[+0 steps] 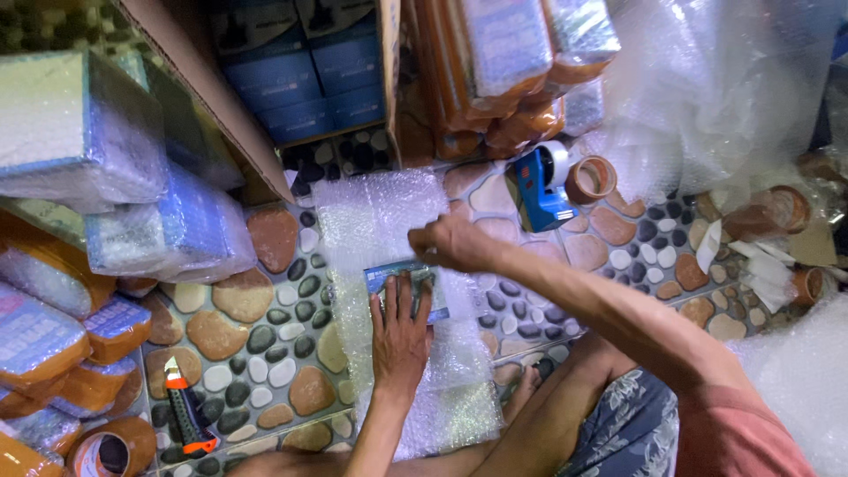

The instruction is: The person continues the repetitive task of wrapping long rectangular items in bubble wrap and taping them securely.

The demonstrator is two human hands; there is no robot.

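An orange utility knife (185,413) lies on the pebble-pattern floor (265,353), left of the bubble wrap sheet (380,221). The left hand (399,334) presses flat, fingers spread, on a small blue box (408,287) at the sheet's centre. The right hand (452,243) pinches the wrap's edge over the box; a blue tape dispenser (541,190) stands beyond.

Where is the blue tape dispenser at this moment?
In the head view, the blue tape dispenser stands on the pebble floor, upper right of centre, beside an empty tape core.
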